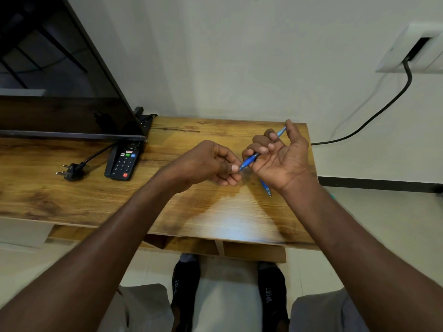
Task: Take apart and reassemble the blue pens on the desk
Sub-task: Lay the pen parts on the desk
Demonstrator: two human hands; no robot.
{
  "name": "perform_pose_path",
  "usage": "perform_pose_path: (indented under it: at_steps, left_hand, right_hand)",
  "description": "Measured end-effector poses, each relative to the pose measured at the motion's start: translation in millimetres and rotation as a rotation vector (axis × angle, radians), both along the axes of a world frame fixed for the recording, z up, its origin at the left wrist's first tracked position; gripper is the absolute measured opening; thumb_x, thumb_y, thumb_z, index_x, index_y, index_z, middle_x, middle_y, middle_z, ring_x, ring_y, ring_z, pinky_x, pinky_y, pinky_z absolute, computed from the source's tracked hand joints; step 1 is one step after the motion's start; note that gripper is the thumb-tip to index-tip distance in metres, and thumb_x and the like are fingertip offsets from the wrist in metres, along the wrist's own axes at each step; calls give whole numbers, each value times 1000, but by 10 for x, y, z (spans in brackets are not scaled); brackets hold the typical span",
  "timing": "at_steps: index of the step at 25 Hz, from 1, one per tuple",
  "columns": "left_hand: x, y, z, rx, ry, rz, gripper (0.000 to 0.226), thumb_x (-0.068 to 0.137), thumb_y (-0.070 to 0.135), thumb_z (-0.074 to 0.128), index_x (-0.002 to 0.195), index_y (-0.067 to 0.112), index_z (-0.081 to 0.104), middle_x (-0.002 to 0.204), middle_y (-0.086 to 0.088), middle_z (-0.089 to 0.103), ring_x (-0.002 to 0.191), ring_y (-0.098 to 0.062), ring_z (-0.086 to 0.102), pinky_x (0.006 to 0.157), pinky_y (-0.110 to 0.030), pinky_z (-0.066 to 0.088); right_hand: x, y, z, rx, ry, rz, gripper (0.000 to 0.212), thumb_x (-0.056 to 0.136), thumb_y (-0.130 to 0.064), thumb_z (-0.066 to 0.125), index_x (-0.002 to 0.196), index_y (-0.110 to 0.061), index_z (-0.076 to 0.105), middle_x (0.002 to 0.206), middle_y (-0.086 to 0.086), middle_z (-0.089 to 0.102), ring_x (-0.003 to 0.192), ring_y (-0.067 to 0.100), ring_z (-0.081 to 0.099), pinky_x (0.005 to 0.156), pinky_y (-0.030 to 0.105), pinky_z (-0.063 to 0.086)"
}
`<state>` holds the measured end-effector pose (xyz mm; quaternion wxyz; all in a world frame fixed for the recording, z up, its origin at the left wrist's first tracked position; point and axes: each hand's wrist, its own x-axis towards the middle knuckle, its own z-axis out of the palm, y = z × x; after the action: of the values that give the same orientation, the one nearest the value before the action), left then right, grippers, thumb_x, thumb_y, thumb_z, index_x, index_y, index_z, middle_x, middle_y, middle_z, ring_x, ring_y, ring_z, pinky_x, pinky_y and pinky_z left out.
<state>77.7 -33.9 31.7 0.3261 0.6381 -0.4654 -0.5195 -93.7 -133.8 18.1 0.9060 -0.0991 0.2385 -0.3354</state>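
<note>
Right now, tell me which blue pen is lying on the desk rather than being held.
The lower blue pen, lying on the desk below the right hand. The other pen is gripped in that hand, its tip pinched by the left hand.

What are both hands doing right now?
Left hand: pinching the tip end of the blue pen.
Right hand: fingers curled round the same pen's barrel.

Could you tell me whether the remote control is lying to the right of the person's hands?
No, the remote control lies on the desk, left of the left hand and the right hand.
</note>
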Motion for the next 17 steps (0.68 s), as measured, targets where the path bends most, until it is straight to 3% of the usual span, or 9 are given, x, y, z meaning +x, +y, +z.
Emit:
perform_pose_path:
  at_steps: [4,9,17]
  left_hand:
    - [-3,24,-16,-1,-14,-126,24,93,3,75,116,5,74,105,-18,79,106,-37,75,94,-46,60]
    - [-100,-16,-48,-112,14,-105,25,90,1,77,115,4,74,101,-20,79,100,-39,76,89,-49,60]
    - [-140,-28,-57,-171,62,-63,24,91,-2,75,115,0,73,100,-27,77,92,-33,76,83,-44,60]
  right_hand:
    - [-75,-62,16,80,-47,-118,52,99,-55,45,63,-17,45,53,-6,26,43,12,23,49,25,26]
    - [-82,-59,31,32,7,-144,51,98,-51,42,58,-20,40,47,-7,23,39,11,19,49,24,16]
    - [-81,-49,74,-3,5,-207,48,98,-48,39,58,-21,36,46,-7,22,38,11,18,45,24,17]
